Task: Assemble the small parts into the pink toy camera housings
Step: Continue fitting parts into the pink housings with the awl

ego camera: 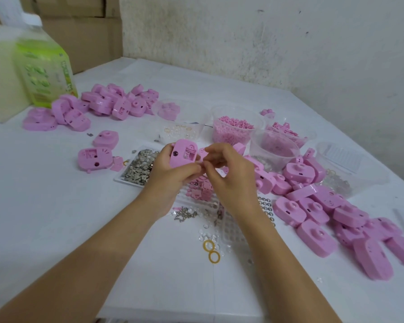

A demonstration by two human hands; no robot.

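My left hand [170,170] grips a pink toy camera housing [183,153] above the table, its open inside turned toward me. My right hand [229,171] is right beside it, its fingertips pinching a small pink part [203,153] at the housing's right edge. Under my hands lies a white tray of small metal parts [139,167] and a tray of small pink pieces [202,191]. Screws [184,214], clear lenses and yellow rings [211,251] lie loose on the table in front.
Piles of pink housings lie at the back left [107,104] and along the right [324,210]. Two housings [95,157] sit alone on the left. Clear tubs of pink parts [233,129] stand behind my hands. A green-labelled jug [42,66] stands far left.
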